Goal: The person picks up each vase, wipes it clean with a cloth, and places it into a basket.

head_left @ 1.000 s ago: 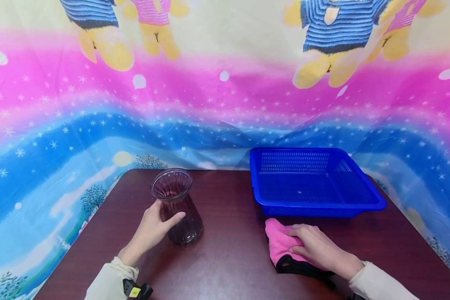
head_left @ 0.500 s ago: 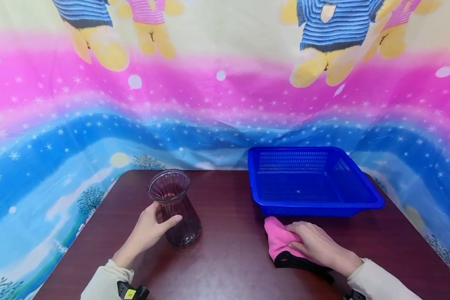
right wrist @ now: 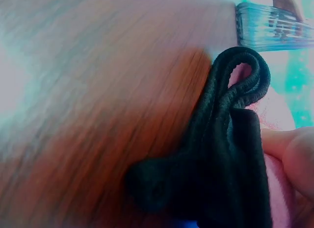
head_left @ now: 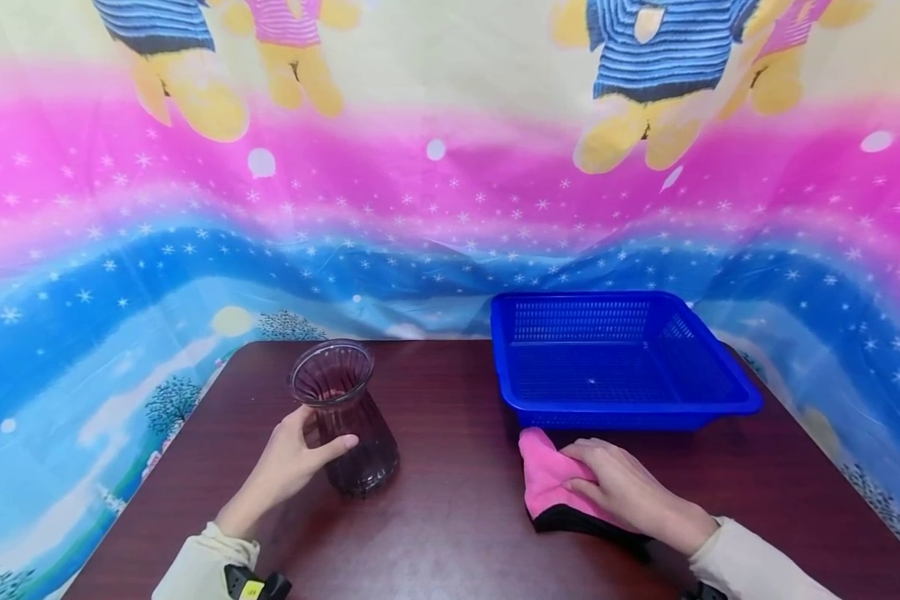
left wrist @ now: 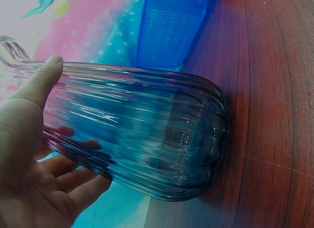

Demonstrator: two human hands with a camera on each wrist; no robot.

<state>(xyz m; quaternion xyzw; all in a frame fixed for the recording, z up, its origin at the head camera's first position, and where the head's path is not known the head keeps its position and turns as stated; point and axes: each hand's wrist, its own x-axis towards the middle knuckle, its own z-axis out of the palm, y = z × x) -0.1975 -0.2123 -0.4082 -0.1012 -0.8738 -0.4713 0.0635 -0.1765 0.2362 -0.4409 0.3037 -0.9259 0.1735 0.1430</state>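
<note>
Well, the left hand grips a vase, its wrist label unreadable.

Nothing is legible, not even the yellow label.

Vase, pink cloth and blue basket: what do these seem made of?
Vase: probably glass, glossy, transparent and tinted purple, with bright highlights. Pink cloth: soft, matte fabric, perhaps fleece, as it folds loosely. Blue basket: likely plastic, slightly shiny, with rows of perforations.
</note>
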